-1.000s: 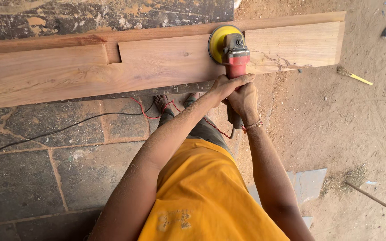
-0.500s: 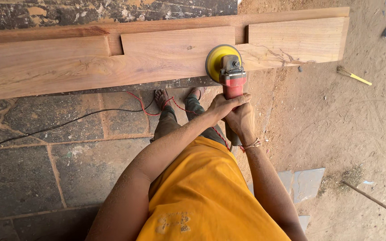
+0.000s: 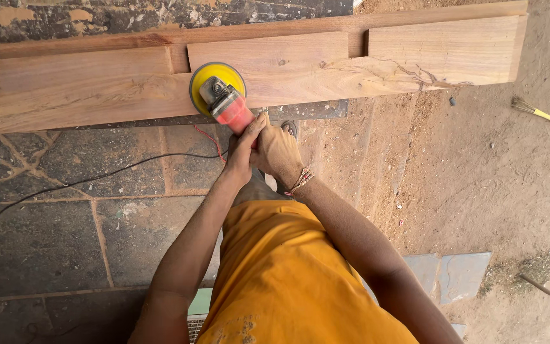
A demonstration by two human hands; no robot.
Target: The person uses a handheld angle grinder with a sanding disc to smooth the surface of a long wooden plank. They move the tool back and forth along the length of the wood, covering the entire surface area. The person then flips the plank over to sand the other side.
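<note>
Both hands on the red sander (image 3: 229, 108): left hand (image 3: 242, 150) and right hand (image 3: 277, 151) each have their grip closed round its rear body. Sander's long axis runs diagonally, head pointing up-left away from the person, yellow disc (image 3: 216, 81) flat against the long wooden frame (image 3: 97, 95) near its lower edge. Frame lies horizontally across the stone floor (image 3: 52, 223). Black cable (image 3: 97, 179) trails left over the floor.
</note>
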